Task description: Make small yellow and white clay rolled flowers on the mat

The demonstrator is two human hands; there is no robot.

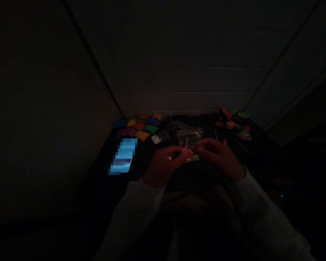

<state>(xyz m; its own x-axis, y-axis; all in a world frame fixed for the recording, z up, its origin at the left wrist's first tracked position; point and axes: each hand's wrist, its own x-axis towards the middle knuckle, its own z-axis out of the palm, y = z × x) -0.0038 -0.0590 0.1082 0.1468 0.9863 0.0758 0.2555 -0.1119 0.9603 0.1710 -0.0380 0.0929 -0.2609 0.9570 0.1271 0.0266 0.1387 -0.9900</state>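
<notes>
Fingers of the left hand (161, 164) clamp a small, irregular pink lump (188, 153) above the dark tabletop (143, 159), towards its front edge. Whether those of the right hand (222, 156) meet, I cannot tell.

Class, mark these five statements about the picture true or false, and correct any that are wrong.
1. The left hand holds a small pink piece. True.
2. The glowing screen lies to the right of both hands. False: it lies to their left.
3. A green packet lies to the left of the clear bag. True.
4. Both sleeves are bright red. False: they look pale, though the light is dim.
5. The clear bag lies beyond the pink piece, farther from the person. True.
</notes>
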